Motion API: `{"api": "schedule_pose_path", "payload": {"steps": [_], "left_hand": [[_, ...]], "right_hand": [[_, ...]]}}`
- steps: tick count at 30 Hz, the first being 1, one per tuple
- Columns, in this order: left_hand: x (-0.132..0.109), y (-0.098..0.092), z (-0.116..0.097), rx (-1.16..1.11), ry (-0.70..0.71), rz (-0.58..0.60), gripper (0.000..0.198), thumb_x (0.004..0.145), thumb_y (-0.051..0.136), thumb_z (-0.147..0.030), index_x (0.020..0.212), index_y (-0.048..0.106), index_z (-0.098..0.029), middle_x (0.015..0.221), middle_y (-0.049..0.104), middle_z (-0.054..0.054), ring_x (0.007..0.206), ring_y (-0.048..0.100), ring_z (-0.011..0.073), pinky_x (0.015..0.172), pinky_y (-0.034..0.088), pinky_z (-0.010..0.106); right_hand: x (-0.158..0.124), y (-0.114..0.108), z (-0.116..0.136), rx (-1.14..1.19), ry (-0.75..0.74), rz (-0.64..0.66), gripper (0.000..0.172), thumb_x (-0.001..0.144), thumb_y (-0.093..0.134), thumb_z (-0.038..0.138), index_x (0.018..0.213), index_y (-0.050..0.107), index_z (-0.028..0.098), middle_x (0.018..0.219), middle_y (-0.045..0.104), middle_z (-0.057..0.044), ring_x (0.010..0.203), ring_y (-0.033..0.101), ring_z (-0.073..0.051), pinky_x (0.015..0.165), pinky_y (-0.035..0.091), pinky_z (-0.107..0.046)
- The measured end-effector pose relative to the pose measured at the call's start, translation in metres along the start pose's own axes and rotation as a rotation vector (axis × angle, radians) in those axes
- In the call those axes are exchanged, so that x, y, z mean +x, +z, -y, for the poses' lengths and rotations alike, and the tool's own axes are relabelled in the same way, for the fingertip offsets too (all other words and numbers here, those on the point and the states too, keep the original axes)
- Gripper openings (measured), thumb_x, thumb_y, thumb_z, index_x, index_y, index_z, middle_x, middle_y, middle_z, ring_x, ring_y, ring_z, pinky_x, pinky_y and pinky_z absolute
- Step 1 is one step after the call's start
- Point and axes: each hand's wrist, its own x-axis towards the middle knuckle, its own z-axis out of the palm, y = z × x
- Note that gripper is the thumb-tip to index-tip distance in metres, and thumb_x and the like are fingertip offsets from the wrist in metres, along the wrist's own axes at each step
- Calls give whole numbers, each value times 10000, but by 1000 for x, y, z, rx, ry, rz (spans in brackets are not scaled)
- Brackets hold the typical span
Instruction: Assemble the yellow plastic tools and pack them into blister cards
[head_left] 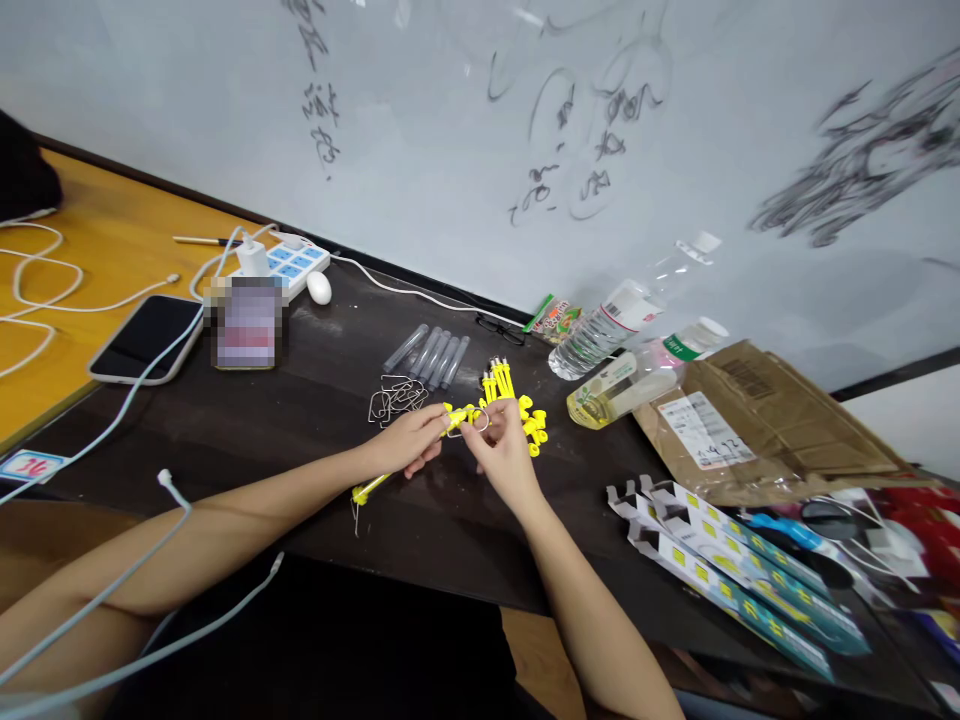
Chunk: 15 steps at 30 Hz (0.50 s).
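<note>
Nearest the camera, pale cables [161, 655] are trailing across the view, in front of the person's left forearm. At the table's near side, a yellow-tipped clear tube [373, 487] is showing below the left hand [415, 438], a bent wire hanging from its tip; whether that hand is supporting it cannot be determined.

The left fingers are closing on a slim yellow piece [455, 420], apparently to steady it. The right hand [504, 442] is pinching a thin wire loop [486, 418] between thumb and fingertips, a grip probably chosen for fine control. The two are meeting between the hands, above the dark table [465, 540]; exact contact is too small to confirm.

Within easy reach, evidently sorted by kind, bent wires [396, 398] are lying in a tangle, yellow caps [535, 430] are clustering beside the right hand, and yellow rods [498, 377] are lying just beyond. Clear tubes [435, 357] are resting roughly side by side behind the wires.

To the right, flattened cartons [735, 575] are lying well apart from the parts, presumably out of the way. Farther off, two bottles [611, 325] are standing before the whiteboard [420, 160].
</note>
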Motion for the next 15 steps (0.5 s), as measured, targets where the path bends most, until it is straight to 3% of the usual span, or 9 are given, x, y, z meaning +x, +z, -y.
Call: {"api": "schedule_pose_path", "payload": {"steps": [2,4,15], "left_hand": [[1,-1,1,-44,12,-6,258,931,348,-433,828,394,-201,511,414,-95,276,369,43,266,294,131],[2,-1,2,-76,23,-4,264,929,359,-438,823,393,-199,504,416,-95,274,371,44,262,291,131],[0,10,1,-440,-77,0,214,907,402,-392,810,383,-202,426,429,-109,235,294,49,251,287,135]], "right_hand": [[1,7,-5,162,133,105,297,804,574,428,823,345,240,584,454,88,397,424,-75,336,355,-175],[0,13,-7,249,174,193,316,818,543,474,762,353,227,549,468,83,379,424,-67,311,354,-165],[-5,11,4,282,69,242,266,883,480,397,726,391,201,584,467,78,425,503,-52,407,466,-173]]}}
